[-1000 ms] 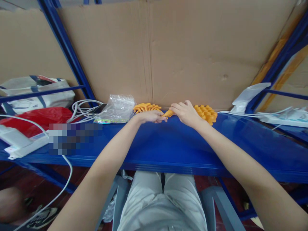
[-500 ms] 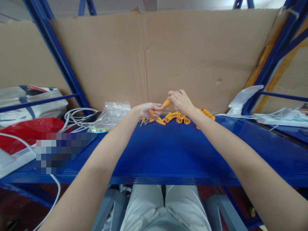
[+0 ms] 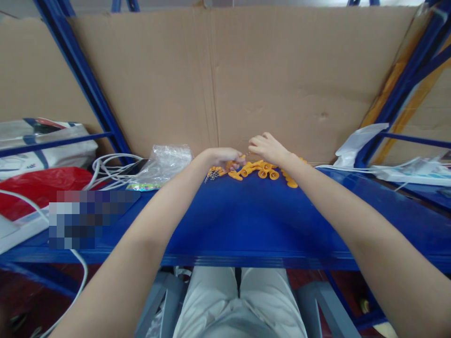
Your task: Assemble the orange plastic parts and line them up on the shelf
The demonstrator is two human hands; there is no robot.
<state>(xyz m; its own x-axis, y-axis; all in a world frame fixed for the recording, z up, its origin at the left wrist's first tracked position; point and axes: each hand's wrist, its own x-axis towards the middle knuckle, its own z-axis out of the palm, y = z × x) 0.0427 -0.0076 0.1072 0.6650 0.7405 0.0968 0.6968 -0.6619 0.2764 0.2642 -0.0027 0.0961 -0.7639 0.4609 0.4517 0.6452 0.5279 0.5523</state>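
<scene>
Several small orange plastic pieces [image 3: 261, 170] lie in a loose pile at the back of the blue shelf [image 3: 246, 220], against the cardboard wall. My left hand [image 3: 222, 157] is closed in a pinch on one orange piece [image 3: 230, 165] just above the pile. My right hand [image 3: 268, 146] is closed too, fingertips pinched close to the left hand; what it grips is too small to make out. A few small metal chains [image 3: 212, 175] lie left of the pile.
A crumpled clear plastic bag [image 3: 164, 164] and coiled white cables [image 3: 107, 170] lie to the left, with a red bag [image 3: 38, 188] beyond. White packets and cables [image 3: 405, 171] sit at the right. Blue rack posts [image 3: 88, 84] flank the cardboard wall [image 3: 282, 80].
My right hand came down from holding an orange piece up and now pinches close to my left hand. The left hand stayed over the pile.
</scene>
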